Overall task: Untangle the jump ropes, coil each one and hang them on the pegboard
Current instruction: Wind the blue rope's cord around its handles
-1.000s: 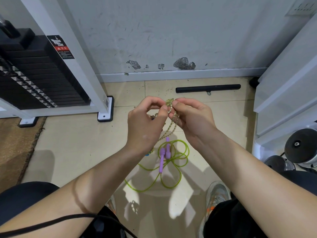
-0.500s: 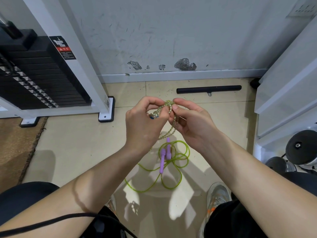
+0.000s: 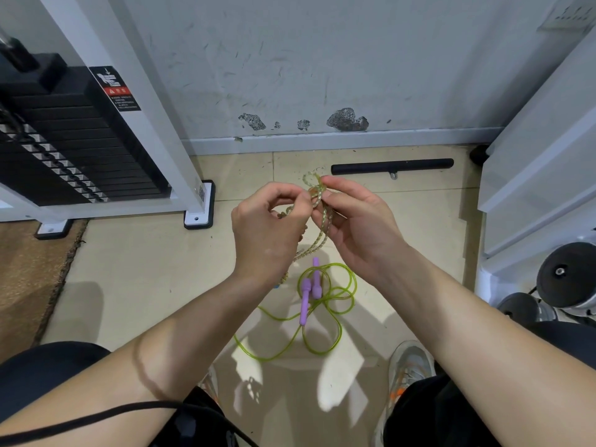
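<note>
Our left hand [image 3: 267, 227] and right hand [image 3: 358, 227] each have a closed fingertip grip on the speckled rope [image 3: 313, 183] at its knot, above the green rope [image 3: 304, 301] lying on the floor [image 3: 145, 285]. Tug the wrong strand and we risk cinching it tighter.

Open floor [image 3: 135, 279] was left beside the left hand [image 3: 267, 230], bounded farther left by a brown mat [image 3: 29, 279]. Behind it, passage was barred by a white frame post [image 3: 145, 124] and the weight stack [image 3: 74, 150]. Ahead, the way was closed by the wall [image 3: 322, 59], with a black bar [image 3: 392, 166] laid just before it. The right hand [image 3: 358, 227] was hemmed in by a white cabinet [image 3: 541, 175] and dumbbells [image 3: 564, 279]. The gap between the hands was filled by the speckled rope [image 3: 323, 234] pinched in both. The floor beneath was taken up by a green rope [image 3: 304, 301].
</note>
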### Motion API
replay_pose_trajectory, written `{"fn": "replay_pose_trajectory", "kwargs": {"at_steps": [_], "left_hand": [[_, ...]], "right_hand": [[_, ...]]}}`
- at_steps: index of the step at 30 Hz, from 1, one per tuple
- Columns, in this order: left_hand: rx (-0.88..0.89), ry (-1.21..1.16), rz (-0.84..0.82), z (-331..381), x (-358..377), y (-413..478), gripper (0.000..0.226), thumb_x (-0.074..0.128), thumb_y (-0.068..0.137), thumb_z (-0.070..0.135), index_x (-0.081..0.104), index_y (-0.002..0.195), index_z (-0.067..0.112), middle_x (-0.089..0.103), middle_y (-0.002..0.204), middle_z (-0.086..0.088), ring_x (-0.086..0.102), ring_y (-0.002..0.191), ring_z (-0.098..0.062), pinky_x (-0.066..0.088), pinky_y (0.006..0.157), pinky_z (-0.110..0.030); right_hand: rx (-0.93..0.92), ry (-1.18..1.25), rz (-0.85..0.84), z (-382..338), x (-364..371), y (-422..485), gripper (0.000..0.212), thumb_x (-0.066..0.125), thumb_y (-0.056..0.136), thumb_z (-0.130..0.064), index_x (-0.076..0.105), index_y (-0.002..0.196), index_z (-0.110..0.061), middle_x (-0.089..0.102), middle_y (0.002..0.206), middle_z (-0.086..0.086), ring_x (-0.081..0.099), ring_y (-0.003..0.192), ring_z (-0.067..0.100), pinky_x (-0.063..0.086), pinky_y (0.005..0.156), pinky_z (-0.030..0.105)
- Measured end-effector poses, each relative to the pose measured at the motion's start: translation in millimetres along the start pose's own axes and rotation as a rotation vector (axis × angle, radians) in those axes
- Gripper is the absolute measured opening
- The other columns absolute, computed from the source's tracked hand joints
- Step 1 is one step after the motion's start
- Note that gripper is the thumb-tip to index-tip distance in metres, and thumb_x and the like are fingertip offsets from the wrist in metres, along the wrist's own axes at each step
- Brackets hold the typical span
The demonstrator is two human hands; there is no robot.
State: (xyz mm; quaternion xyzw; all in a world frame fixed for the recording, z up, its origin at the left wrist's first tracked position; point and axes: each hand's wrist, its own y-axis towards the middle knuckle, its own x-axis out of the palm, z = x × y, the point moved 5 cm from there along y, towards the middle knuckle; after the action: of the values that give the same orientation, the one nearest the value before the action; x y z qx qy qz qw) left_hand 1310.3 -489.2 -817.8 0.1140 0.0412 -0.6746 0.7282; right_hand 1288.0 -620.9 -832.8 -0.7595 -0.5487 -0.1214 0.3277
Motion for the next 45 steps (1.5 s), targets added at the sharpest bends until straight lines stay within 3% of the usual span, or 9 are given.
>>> {"fn": "replay_pose_trajectory", "kwargs": {"at_steps": [6, 11, 16, 19, 24, 31, 35, 39, 45], "left_hand": [[0.026, 0.027, -0.057, 0, 1, 1, 0.009, 0.072, 0.085, 0.02, 0.073, 0.082, 0.028, 0.072, 0.079, 0.015, 0.063, 0.055, -0.018, 0.057, 0.062, -0.047], [-0.018, -0.016, -0.133, -1, 2, 2, 0.008, 0.071, 0.086, 0.017, 0.071, 0.09, 0.025, 0.069, 0.085, 0.014, 0.061, 0.054, -0.017, 0.059, 0.06, -0.047], [-0.028, -0.042, -0.178, -1, 5, 2, 0.01, 0.067, 0.088, 0.011, 0.068, 0.089, 0.021, 0.067, 0.086, 0.011, 0.06, 0.053, -0.016, 0.057, 0.052, -0.037], [-0.13, -0.058, -0.191, -8, 7, 3, 0.006, 0.064, 0.092, 0.015, 0.065, 0.089, 0.02, 0.066, 0.081, 0.013, 0.058, 0.052, -0.014, 0.051, 0.049, -0.03], [-0.215, -0.099, -0.215, -11, 10, 5, 0.014, 0.059, 0.097, 0.023, 0.064, 0.084, 0.021, 0.065, 0.081, -0.001, 0.056, 0.05, -0.016, 0.044, 0.045, -0.025], [-0.188, -0.035, -0.272, -9, 10, 7, 0.006, 0.065, 0.093, 0.018, 0.066, 0.087, 0.019, 0.064, 0.09, 0.002, 0.058, 0.051, -0.014, 0.049, 0.049, -0.027], [-0.214, -0.007, -0.355, -9, 13, 5, 0.009, 0.053, 0.1, 0.022, 0.058, 0.095, 0.017, 0.064, 0.074, 0.006, 0.055, 0.047, -0.016, 0.047, 0.047, -0.026], [-0.208, -0.045, -0.319, -10, 14, 3, 0.009, 0.045, 0.104, 0.022, 0.047, 0.095, 0.02, 0.061, 0.06, 0.015, 0.052, 0.046, -0.019, 0.043, 0.045, -0.027], [-0.216, -0.048, -0.214, -16, 11, 7, 0.011, 0.045, 0.103, 0.025, 0.046, 0.092, 0.024, 0.06, 0.082, -0.006, 0.055, 0.045, -0.019, 0.043, 0.049, -0.031]], "right_hand": [[-0.048, -0.093, -0.012, -9, 1, 1, 0.002, 0.066, 0.092, -0.005, 0.068, 0.094, -0.006, 0.067, 0.076, 0.006, 0.065, 0.068, 0.015, 0.057, 0.069, 0.025], [-0.04, -0.113, -0.011, -5, -3, 2, 0.011, 0.067, 0.09, 0.001, 0.068, 0.093, -0.009, 0.069, 0.079, 0.009, 0.068, 0.069, 0.018, 0.058, 0.074, 0.029], [-0.021, -0.07, 0.007, -2, -4, 2, 0.012, 0.065, 0.091, 0.001, 0.066, 0.1, -0.008, 0.07, 0.076, 0.008, 0.068, 0.066, 0.016, 0.058, 0.068, 0.026], [-0.022, -0.07, 0.005, -2, -4, 2, 0.011, 0.065, 0.091, 0.0, 0.066, 0.098, -0.008, 0.072, 0.082, 0.011, 0.069, 0.068, 0.017, 0.059, 0.067, 0.026], [-0.051, -0.117, -0.009, -4, -3, 3, 0.011, 0.065, 0.091, 0.001, 0.067, 0.094, -0.009, 0.072, 0.08, 0.009, 0.066, 0.069, 0.018, 0.06, 0.072, 0.026], [-0.076, -0.135, -0.001, -5, -4, 1, 0.012, 0.065, 0.091, 0.002, 0.066, 0.092, -0.01, 0.072, 0.079, 0.009, 0.069, 0.069, 0.017, 0.06, 0.071, 0.026], [-0.088, -0.173, 0.002, -5, -3, 2, 0.011, 0.064, 0.093, 0.001, 0.067, 0.095, -0.009, 0.071, 0.075, 0.006, 0.068, 0.065, 0.014, 0.06, 0.068, 0.025], [-0.089, -0.184, -0.015, -4, -2, 3, 0.012, 0.061, 0.093, 0.004, 0.065, 0.099, -0.006, 0.068, 0.068, 0.003, 0.066, 0.062, 0.014, 0.061, 0.068, 0.025], [-0.089, -0.248, -0.041, -3, -1, 4, 0.012, 0.062, 0.092, 0.007, 0.067, 0.094, -0.003, 0.07, 0.076, 0.012, 0.069, 0.068, 0.02, 0.062, 0.074, 0.029]]}}
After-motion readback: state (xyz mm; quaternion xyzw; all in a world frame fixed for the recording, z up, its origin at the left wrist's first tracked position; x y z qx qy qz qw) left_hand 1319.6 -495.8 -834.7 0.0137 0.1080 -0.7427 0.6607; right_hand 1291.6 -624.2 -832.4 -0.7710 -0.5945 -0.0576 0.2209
